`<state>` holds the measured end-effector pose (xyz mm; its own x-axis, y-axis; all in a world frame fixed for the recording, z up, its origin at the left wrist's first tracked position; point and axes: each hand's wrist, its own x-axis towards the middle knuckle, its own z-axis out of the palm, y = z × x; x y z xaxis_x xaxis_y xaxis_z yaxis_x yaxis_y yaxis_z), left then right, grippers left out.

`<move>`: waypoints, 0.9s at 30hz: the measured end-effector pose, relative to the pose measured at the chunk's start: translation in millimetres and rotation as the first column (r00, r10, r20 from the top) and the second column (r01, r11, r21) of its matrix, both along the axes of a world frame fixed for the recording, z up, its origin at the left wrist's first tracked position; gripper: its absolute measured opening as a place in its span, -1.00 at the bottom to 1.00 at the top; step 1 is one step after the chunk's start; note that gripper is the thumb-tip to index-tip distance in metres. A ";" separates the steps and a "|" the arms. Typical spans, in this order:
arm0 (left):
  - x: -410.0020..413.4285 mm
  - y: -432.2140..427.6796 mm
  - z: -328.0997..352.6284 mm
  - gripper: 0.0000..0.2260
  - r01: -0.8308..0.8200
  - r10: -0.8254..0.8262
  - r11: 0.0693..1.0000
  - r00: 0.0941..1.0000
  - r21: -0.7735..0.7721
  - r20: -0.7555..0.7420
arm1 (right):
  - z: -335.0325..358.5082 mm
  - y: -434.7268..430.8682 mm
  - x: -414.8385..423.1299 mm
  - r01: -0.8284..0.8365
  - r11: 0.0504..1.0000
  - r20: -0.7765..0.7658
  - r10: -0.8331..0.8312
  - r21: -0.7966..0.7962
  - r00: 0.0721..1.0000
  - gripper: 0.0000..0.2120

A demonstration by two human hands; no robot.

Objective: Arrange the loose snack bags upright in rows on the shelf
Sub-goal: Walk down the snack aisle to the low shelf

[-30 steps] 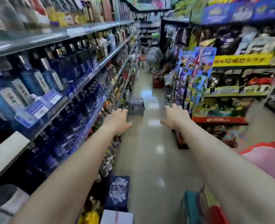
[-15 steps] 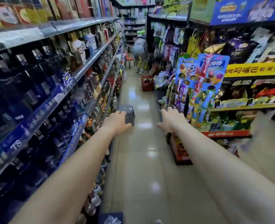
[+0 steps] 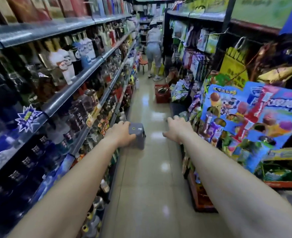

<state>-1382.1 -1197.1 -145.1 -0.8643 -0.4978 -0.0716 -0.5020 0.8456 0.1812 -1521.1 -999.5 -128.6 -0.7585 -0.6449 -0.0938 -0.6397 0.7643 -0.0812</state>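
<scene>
A shop aisle seen from above two bare arms stretched forward. The left hand (image 3: 120,133) and right hand (image 3: 178,129) have loosely curled fingers, palms down, and hold nothing. The left hand overlaps a grey stool (image 3: 138,136) standing on the floor beyond it. Snack bags (image 3: 180,91) lie heaped on the low right shelving, ahead of the right hand, beside a red basket (image 3: 162,94). Bottles (image 3: 88,48) line the left shelves.

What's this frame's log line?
in aisle | left hand: empty | right hand: empty | snack bags: untouched, right side | grey stool: on floor ahead
</scene>
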 end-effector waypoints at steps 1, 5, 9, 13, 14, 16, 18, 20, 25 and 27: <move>-18.1 -11.2 -1.6 -0.44 0.001 -0.001 1.000 1.000 0.002 0.004 | -2.0 -12.2 -18.0 0.003 1.000 0.006 -0.003 0.006 1.000 -0.41; -90.0 -61.6 -13.4 -0.41 0.010 -0.010 1.000 1.000 0.010 0.018 | -13.6 -62.6 -91.6 -0.002 1.000 0.013 0.002 0.022 1.000 -0.37; -169.0 -123.3 -26.6 -0.43 0.040 -0.040 0.999 0.999 0.001 0.025 | -23.1 -118.8 -170.9 0.035 0.999 0.000 -0.035 0.023 0.999 -0.36; -257.1 -195.6 -27.3 -0.42 0.094 -0.094 0.996 0.994 0.010 0.052 | -22.7 -185.0 -252.8 0.089 0.995 0.014 -0.089 0.033 0.996 -0.42; -275.3 -209.5 -25.6 -0.42 0.107 -0.107 0.994 0.992 0.009 0.064 | -20.3 -197.3 -268.2 0.100 0.994 0.027 -0.101 0.032 0.995 -0.42; -311.2 -236.8 -22.7 -0.40 0.133 -0.134 0.991 0.988 0.016 0.076 | -18.8 -222.1 -298.8 0.125 0.992 0.042 -0.126 0.017 0.991 -0.40; -354.7 -266.4 -21.2 -0.38 0.162 -0.162 0.987 0.984 0.016 0.073 | -18.9 -248.0 -334.2 0.157 0.988 0.052 -0.157 0.002 0.986 -0.39; -394.9 -289.6 -22.4 -0.37 0.182 -0.183 0.983 0.981 0.018 0.066 | -22.3 -267.5 -364.9 0.172 0.985 0.063 -0.172 0.009 0.983 -0.38; -500.8 -328.6 -36.8 -0.36 0.253 -0.253 0.967 0.963 0.006 0.097 | -44.2 -301.1 -453.6 0.251 0.968 0.075 -0.250 -0.004 0.965 -0.38; -547.6 -339.3 -45.0 -0.35 0.291 -0.291 0.957 0.951 0.010 0.107 | -58.6 -309.5 -494.4 0.292 0.956 0.080 -0.291 -0.004 0.953 -0.39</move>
